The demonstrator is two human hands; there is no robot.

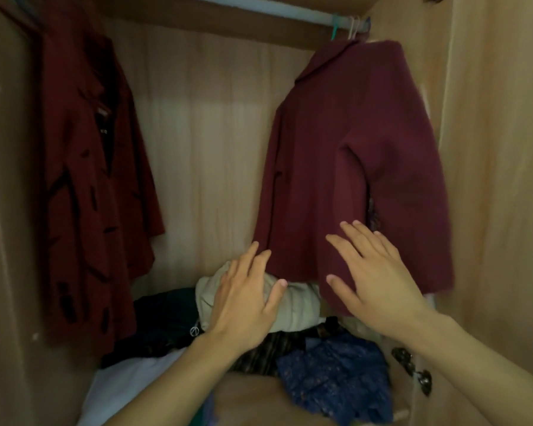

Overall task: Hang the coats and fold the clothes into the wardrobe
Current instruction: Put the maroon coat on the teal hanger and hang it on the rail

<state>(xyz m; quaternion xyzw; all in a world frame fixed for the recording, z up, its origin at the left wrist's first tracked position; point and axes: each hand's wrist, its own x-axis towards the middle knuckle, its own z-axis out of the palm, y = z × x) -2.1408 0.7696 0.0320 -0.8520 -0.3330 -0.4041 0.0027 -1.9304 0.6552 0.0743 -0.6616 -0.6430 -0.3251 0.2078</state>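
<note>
Clothes lie heaped unfolded just below both wrists. The left hand, fingers straight, rests on a beige bundle; the right hand presses flat on the maroon coat hanging just beyond it. A hard push could probably swing that coat off the rail overhead; a red coat hangs far left.

The dark red coat is cut off at the top edge, its hanger out of view. The maroon jacket covers its own hanger. The right hand hides part of the jacket's hem; the left hand covers part of the beige garment.
</note>
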